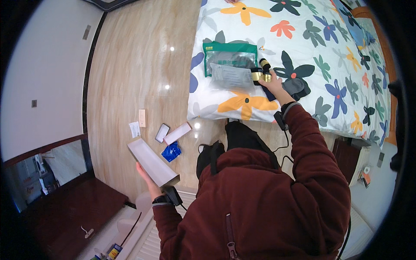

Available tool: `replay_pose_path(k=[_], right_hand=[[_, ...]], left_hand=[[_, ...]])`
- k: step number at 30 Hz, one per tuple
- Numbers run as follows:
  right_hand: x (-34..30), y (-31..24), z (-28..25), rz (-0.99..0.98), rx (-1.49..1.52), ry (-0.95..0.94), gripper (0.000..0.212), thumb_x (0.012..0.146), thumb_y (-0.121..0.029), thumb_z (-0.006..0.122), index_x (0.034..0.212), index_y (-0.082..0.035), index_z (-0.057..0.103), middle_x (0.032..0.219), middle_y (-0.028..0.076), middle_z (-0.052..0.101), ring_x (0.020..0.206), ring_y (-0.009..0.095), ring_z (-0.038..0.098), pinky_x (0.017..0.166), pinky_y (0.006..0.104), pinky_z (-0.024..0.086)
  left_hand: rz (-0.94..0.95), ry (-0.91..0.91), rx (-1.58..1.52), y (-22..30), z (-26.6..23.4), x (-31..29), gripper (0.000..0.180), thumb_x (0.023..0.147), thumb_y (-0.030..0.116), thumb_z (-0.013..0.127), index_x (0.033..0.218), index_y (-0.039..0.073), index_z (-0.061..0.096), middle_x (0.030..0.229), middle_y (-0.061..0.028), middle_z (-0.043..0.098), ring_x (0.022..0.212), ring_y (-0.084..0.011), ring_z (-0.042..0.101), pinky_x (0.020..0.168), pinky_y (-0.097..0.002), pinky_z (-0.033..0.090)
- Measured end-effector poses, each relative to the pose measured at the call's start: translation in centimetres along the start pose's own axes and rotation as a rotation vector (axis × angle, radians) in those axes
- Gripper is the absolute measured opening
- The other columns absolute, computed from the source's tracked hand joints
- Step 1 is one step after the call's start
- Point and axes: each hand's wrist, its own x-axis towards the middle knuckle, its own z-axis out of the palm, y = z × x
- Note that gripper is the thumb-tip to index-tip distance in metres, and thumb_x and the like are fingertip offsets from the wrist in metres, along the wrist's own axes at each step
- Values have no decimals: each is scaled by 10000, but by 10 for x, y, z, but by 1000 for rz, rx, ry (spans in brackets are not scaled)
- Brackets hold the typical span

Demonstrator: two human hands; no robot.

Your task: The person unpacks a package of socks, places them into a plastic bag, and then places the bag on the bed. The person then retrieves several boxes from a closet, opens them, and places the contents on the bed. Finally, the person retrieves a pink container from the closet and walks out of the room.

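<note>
My left hand [148, 178], off to the left above the floor, grips a long open box [152, 161] from its outer side. The box is pale inside, and nothing shows in it. Over on the bed, my right hand [274, 85] is closed around a small black bundle with a gold band [267, 78], perhaps rolled socks. Two similar bundles [257, 75] [264, 64] lie against it. Right of the hand are grey and dark folded cloth pieces, likely socks [295, 88]. To its left rests a clear plastic pack [232, 77], partly over a green-topped zip bag [229, 52].
A flowered bedspread [242, 28] covers the bed. On the floor lie a pink box [178, 133], a small open box [162, 132], a blue wrapper [171, 151], a paper slip [134, 129] and a pale carton [142, 118]. Cables run from both wrists.
</note>
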Motion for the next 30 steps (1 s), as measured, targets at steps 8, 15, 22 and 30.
replay_pose_path(k=[8,15,22,30], right_hand=[[-32,88,36,-172,-107,-332,484,659,-311,634,1019,1,549,945,198,591,916,310,562,801,357,438],[-174,119,35,283,31,-540,367,721,-281,602,998,-48,544,759,56,566,590,136,552,466,237,400],[-271,74,46,236,-46,-521,295,779,-249,540,1000,-54,552,771,26,570,604,113,553,507,231,415],[-319,68,36,260,119,-360,311,796,-240,540,1032,-38,542,814,56,582,664,133,561,595,252,433]], left_hand=[[57,132,135,10,18,-18,624,838,552,311,1224,72,412,1194,-60,463,1072,-201,448,931,-319,324],[-5,141,-172,-23,-109,71,584,881,496,254,1252,68,395,1228,-66,457,1122,-243,414,961,-336,284],[-139,251,-450,-9,-214,125,669,836,529,322,1313,62,283,1302,-138,371,1205,-309,334,995,-440,252],[-522,592,-259,-63,-219,116,674,842,430,379,1361,114,87,1354,-159,224,1202,-338,310,949,-490,296]])
